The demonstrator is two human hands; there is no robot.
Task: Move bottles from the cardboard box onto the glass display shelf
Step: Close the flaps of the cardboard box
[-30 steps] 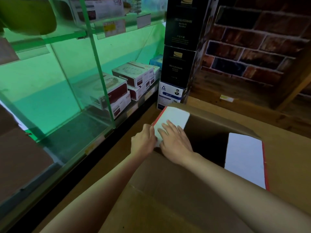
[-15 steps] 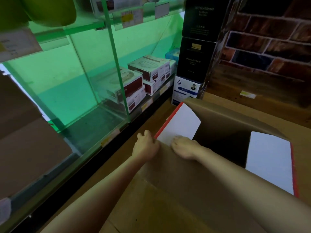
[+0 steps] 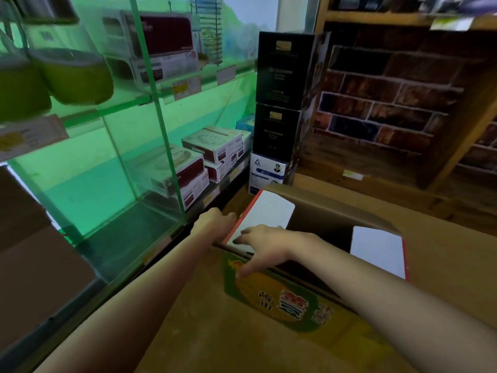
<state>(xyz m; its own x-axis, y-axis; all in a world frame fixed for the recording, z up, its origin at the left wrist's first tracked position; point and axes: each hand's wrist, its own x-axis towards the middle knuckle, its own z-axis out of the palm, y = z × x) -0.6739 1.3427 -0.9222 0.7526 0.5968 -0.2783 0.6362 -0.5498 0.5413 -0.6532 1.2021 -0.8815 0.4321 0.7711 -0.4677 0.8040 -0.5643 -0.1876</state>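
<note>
I see a dim, soft picture where green light glows through the glass display shelf [image 3: 150,103] on my left, the cardboard box [image 3: 336,219] is black with shadow inside, the brick wall [image 3: 390,103] looks dark, and the edges bend and blur.

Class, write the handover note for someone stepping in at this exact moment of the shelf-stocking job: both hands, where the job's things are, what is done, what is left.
Left hand: curled over the outer red edge of the white flap on the cardboard box, at the side nearest the shelf.
Right hand: lying flat on that same flap, fingers spread, holding nothing.
Box: open, interior dark; no bottles can be made out inside. The opposite flap is folded out.
Glass display shelf: the near section is bare glass; boxed goods sit further along.
Done: box opened. No bottle is out.
Left: lift the bottles out and stand them on the shelf.
</note>
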